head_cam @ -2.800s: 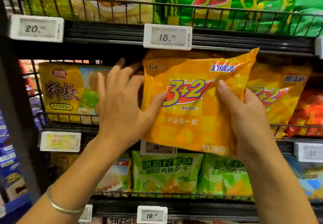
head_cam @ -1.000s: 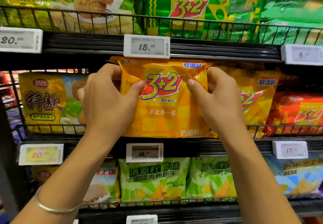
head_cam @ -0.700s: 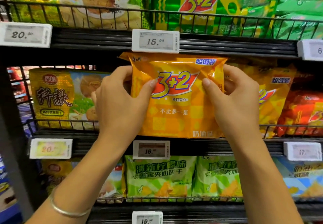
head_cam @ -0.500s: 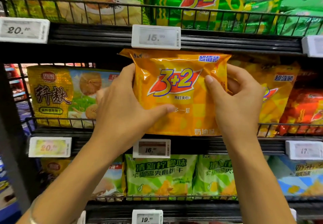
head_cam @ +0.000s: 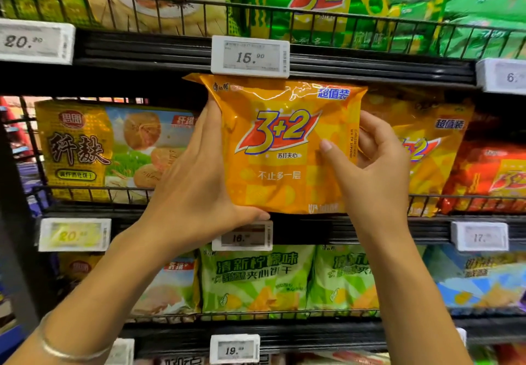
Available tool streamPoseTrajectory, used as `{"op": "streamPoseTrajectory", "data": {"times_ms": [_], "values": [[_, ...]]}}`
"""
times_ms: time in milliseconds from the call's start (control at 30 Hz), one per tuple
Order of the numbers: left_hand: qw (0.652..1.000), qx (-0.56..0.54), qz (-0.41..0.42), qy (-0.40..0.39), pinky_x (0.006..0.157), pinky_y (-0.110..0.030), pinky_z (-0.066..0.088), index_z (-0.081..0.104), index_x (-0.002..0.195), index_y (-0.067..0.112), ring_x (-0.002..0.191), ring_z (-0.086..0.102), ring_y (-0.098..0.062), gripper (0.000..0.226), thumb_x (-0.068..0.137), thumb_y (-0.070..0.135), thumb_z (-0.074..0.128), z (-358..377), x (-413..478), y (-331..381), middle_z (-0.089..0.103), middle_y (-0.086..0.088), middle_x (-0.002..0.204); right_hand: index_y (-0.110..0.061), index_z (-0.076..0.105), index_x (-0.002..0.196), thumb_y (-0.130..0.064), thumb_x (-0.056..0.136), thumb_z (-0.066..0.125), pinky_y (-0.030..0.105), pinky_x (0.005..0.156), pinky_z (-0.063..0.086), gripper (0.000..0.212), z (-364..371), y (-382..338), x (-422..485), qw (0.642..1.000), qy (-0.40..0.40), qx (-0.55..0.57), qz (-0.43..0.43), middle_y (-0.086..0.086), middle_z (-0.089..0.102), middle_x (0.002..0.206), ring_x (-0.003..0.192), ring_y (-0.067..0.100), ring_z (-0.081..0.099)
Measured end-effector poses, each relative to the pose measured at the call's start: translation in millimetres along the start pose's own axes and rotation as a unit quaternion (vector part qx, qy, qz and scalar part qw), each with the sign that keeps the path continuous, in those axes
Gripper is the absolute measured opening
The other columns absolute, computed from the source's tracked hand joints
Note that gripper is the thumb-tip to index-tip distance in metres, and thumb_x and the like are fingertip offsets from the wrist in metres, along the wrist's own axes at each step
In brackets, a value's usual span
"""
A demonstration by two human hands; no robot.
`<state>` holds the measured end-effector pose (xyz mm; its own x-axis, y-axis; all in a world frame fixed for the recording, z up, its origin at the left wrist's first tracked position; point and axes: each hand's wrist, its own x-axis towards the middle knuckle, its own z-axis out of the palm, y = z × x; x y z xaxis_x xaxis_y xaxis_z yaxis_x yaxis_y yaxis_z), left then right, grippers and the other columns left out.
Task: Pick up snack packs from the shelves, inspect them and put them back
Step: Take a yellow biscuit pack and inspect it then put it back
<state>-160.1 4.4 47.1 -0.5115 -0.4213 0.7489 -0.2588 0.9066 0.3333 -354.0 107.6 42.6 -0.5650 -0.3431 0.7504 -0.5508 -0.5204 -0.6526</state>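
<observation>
Both hands, left [head_cam: 196, 182] and right [head_cam: 373, 171], grip orange crinkly plastic snack pack [head_cam: 284, 151] at middle black wire shelf [head_cam: 370, 231] front edge; inspection step; next: slide pack back in.

Bright store light, glossy glare, blurred wide-angle edges.

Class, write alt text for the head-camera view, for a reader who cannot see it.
Two hands hold an orange "3+2" snack pack upright in front of a wire shop shelf: the left hand grips its left edge and bottom, the right hand its right edge. A 15.90 price tag hangs just above it.
</observation>
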Motion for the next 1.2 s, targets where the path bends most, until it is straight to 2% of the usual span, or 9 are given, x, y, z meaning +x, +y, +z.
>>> {"op": "streamPoseTrajectory", "data": {"times_ms": [300, 467, 567, 633, 733, 867, 967, 1100, 1200], "values": [[0.999, 0.011, 0.007, 0.037, 0.109, -0.048, 0.045, -0.001, 0.166, 0.034, 0.143, 0.044, -0.010, 0.157, 0.045, 0.058, 0.097, 18, -29, -4, 0.037, 0.017, 0.161, -0.012, 0.054, 0.131, -0.008, 0.090, 0.080, 0.019, 0.083, 0.056, 0.049, -10, 13, -37, 0.999, 0.026, 0.023, -0.009, 0.000, 0.067, 0.120, 0.104, 0.004, 0.068], [0.985, 0.082, 0.067, 0.134, 0.105, -0.048, 0.043, 0.008, 0.159, 0.017, 0.133, 0.045, -0.029, 0.140, 0.055, 0.018, 0.101, 27, -34, -5, 0.035, -0.005, 0.155, -0.007, 0.046, 0.123, 0.010, 0.088, 0.073, 0.014, 0.080, 0.051, 0.048, -9, 11, -45, 0.993, 0.059, 0.051, -0.091, -0.001, 0.059, 0.108, 0.092, 0.002, 0.061], [0.976, 0.024, 0.125, 0.178, 0.107, -0.018, 0.045, 0.007, 0.149, -0.001, 0.138, 0.049, -0.018, 0.125, 0.063, 0.005, 0.097, 21, -21, 0, 0.033, -0.018, 0.156, -0.001, 0.039, 0.124, 0.015, 0.082, 0.061, 0.018, 0.085, 0.052, 0.050, -6, 5, -33, 0.982, 0.055, 0.068, -0.170, 0.006, 0.052, 0.110, 0.097, 0.000, 0.060], [0.967, -0.026, 0.152, 0.200, 0.107, -0.009, 0.037, 0.016, 0.140, -0.011, 0.136, 0.044, 0.005, 0.108, 0.070, 0.011, 0.095, 17, -10, 2, 0.037, -0.001, 0.145, -0.001, 0.036, 0.123, 0.019, 0.075, 0.053, 0.020, 0.084, 0.055, 0.054, -1, 6, -22, 0.975, 0.043, 0.090, -0.198, 0.007, 0.048, 0.111, 0.096, -0.001, 0.060], [0.965, -0.085, 0.134, 0.209, 0.109, -0.015, 0.040, 0.019, 0.137, 0.003, 0.132, 0.045, 0.007, 0.085, 0.082, 0.010, 0.083, 15, 1, -1, 0.035, 0.013, 0.137, -0.012, 0.038, 0.121, 0.025, 0.072, 0.050, 0.021, 0.087, 0.056, 0.063, 8, 14, -12, 0.976, 0.027, 0.099, -0.194, -0.002, 0.049, 0.115, 0.103, -0.003, 0.060], [0.957, -0.130, 0.082, 0.246, 0.101, -0.048, 0.055, 0.027, 0.134, -0.001, 0.128, 0.058, -0.022, 0.074, 0.083, -0.002, 0.081, 22, 1, -17, 0.048, -0.009, 0.134, -0.025, 0.040, 0.120, 0.025, 0.074, 0.060, 0.022, 0.085, 0.055, 0.071, 14, 29, -13, 0.984, 0.023, 0.074, -0.158, -0.009, 0.053, 0.115, 0.104, 0.002, 0.061], [0.958, -0.148, 0.044, 0.242, 0.095, -0.049, 0.058, 0.030, 0.133, 0.005, 0.125, 0.060, -0.022, 0.074, 0.083, 0.005, 0.085, 26, -2, -17, 0.049, -0.004, 0.134, -0.028, 0.042, 0.120, 0.022, 0.077, 0.067, 0.018, 0.085, 0.054, 0.070, 12, 33, -14, 0.986, 0.024, 0.055, -0.156, -0.020, 0.057, 0.115, 0.106, 0.004, 0.065], [0.967, -0.126, 0.033, 0.218, 0.092, -0.051, 0.059, 0.034, 0.131, 0.009, 0.120, 0.063, -0.016, 0.074, 0.083, 0.025, 0.088, 19, -5, -20, 0.050, 0.027, 0.124, -0.018, 0.040, 0.123, -0.003, 0.084, 0.076, 0.022, 0.086, 0.056, 0.056, 11, 24, -12, 0.988, 0.009, 0.005, -0.153, -0.003, 0.057, 0.118, 0.107, 0.012, 0.067], [0.976, 0.022, 0.044, 0.213, 0.091, -0.059, 0.052, 0.040, 0.128, 0.005, 0.110, 0.061, -0.025, 0.081, 0.078, 0.055, 0.081, 0, 1, -30, 0.054, 0.017, 0.114, -0.007, 0.039, 0.131, -0.021, 0.084, 0.083, 0.021, 0.090, 0.053, 0.066, 15, 14, -10, 0.988, 0.016, -0.018, -0.150, 0.004, 0.058, 0.124, 0.112, 0.009, 0.063]]}}
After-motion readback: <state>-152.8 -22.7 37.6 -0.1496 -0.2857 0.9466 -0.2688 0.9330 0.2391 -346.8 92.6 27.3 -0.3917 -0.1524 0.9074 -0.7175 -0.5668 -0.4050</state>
